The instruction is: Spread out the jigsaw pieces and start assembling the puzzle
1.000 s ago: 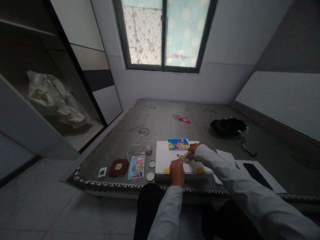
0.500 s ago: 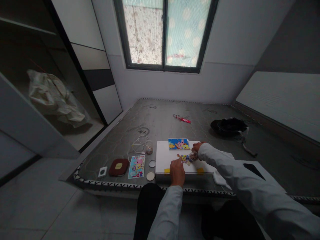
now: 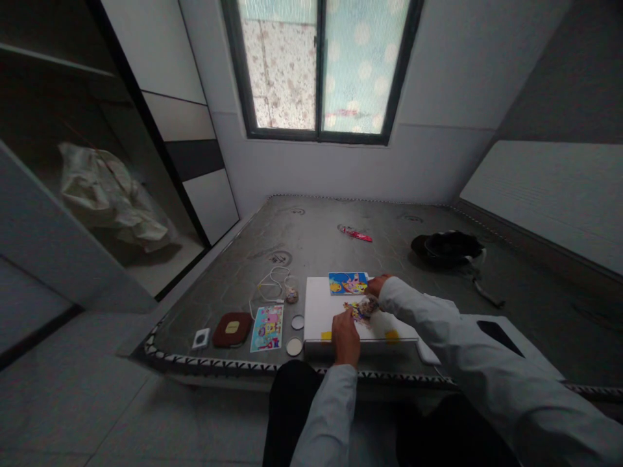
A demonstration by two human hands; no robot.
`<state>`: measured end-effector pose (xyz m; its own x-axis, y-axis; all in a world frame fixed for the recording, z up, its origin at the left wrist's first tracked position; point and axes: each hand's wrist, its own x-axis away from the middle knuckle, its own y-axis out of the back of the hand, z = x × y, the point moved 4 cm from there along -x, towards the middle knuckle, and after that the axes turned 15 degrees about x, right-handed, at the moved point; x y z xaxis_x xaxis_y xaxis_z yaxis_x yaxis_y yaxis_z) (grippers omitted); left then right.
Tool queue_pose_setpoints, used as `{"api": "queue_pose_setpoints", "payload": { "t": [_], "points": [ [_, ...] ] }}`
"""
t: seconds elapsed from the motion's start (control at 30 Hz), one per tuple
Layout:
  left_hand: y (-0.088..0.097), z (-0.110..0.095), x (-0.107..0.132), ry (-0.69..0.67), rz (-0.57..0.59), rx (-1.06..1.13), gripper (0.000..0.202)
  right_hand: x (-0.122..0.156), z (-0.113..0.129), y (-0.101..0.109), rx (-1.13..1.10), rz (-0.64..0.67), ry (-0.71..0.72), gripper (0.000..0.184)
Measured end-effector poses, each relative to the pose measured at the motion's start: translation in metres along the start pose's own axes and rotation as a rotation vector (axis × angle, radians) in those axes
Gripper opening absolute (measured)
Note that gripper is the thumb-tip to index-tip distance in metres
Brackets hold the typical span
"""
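On a white box point(image 3: 318, 311) lies a heap of small colourful puzzle pieces point(image 3: 357, 312). My right hand point(image 3: 378, 285) is closed on a small clear jar point(image 3: 372, 303), tipped over at the right side of the heap, with pieces in and around its mouth. My left hand point(image 3: 345, 337) rests at the near left side of the heap, fingers bent and pressed together at the pieces; what they hold, if anything, is hidden. A blue cartoon picture card point(image 3: 347, 283) lies at the box's far edge, just left of my right hand.
Left of the box are a second clear jar point(image 3: 291, 295), two round lids point(image 3: 294, 346), a cartoon sheet point(image 3: 267, 329), a brown case point(image 3: 232, 329), a small white device point(image 3: 201, 338) and a white cable point(image 3: 272, 279). Farther off lie a red-handled item point(image 3: 357, 234) and a black cap point(image 3: 448, 247).
My right hand and the clear jar have shifted slightly left over the heap. More pieces now lie by the jar's mouth. My left hand stays nearly where it was.
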<state>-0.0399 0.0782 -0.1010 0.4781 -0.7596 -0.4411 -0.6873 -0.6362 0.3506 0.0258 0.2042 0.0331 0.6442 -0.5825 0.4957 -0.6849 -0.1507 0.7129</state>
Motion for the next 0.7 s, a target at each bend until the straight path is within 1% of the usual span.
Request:
{"api": "queue_pose_setpoints", "payload": {
  "t": [0.1,0.17,0.23,0.3,0.4,0.5,0.6,0.7],
  "points": [
    [0.001,-0.001,-0.001,0.0,0.004,-0.002,0.036,-0.004,0.006,0.007,-0.019,-0.036,-0.005,0.044],
    [0.003,-0.004,-0.001,-0.004,0.012,0.001,0.035,-0.007,0.008,0.009,-0.013,-0.026,-0.007,0.039],
    [0.004,-0.005,-0.001,-0.005,0.015,0.008,0.035,-0.008,0.008,0.01,0.01,-0.007,-0.004,0.037],
    [0.004,-0.005,0.0,0.002,0.017,0.015,0.034,-0.01,0.007,0.01,0.029,0.014,-0.008,0.038],
    [0.003,-0.004,0.001,0.0,0.023,0.031,0.034,-0.01,0.005,0.009,0.037,0.025,-0.002,0.046],
    [0.003,-0.002,0.001,0.007,0.028,0.045,0.037,-0.008,0.003,0.006,-0.01,0.019,-0.016,0.051],
    [0.003,-0.002,0.0,0.024,0.047,0.046,0.036,-0.005,-0.001,0.004,-0.079,-0.006,-0.057,0.042],
    [0.004,-0.003,0.0,0.019,0.046,0.056,0.037,-0.003,-0.005,0.002,-0.095,-0.012,-0.068,0.033]
  ]
}}
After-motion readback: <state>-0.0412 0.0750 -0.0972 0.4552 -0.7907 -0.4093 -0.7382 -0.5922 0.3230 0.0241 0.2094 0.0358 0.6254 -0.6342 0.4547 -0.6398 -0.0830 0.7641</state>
